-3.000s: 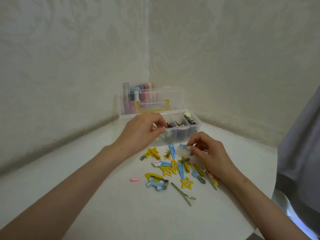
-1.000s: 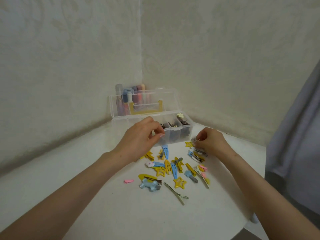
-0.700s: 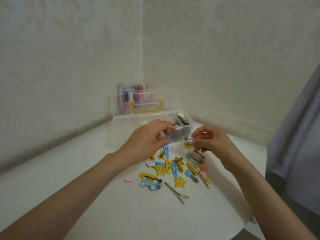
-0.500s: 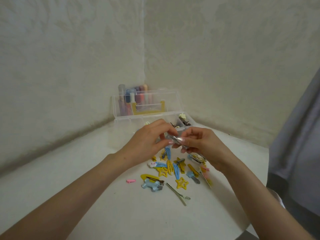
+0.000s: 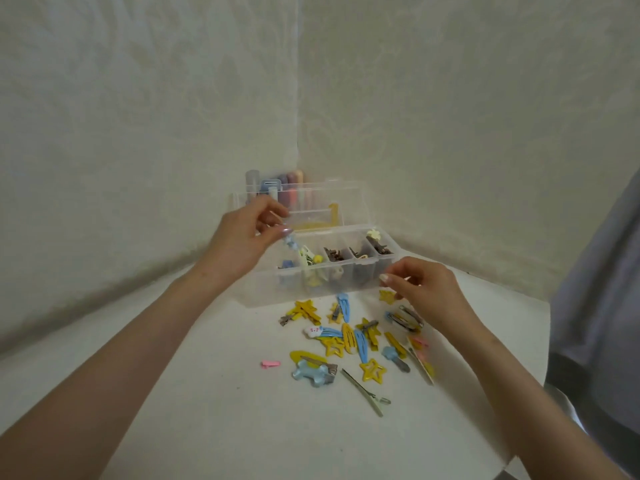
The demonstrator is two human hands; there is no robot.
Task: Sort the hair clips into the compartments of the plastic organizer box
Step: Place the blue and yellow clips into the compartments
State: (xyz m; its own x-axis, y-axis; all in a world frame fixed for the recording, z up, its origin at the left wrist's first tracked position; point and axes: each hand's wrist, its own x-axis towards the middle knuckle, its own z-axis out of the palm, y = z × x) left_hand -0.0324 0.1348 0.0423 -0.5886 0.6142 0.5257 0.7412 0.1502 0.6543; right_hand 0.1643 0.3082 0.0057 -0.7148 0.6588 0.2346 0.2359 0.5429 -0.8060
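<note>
While the left hand pinches a small blue clip above the organizer box, left end, the right hand hovers with fingers curled at the box's front; whether it holds anything cannot be told. Loose clips lie on the bench.

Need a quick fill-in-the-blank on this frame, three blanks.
1. The left hand pinches a ___ clip above the organizer box.
2. The box's lid stands ___.
3. The lone clip left of the pile is ___.
Missing: blue; open; pink.
</note>
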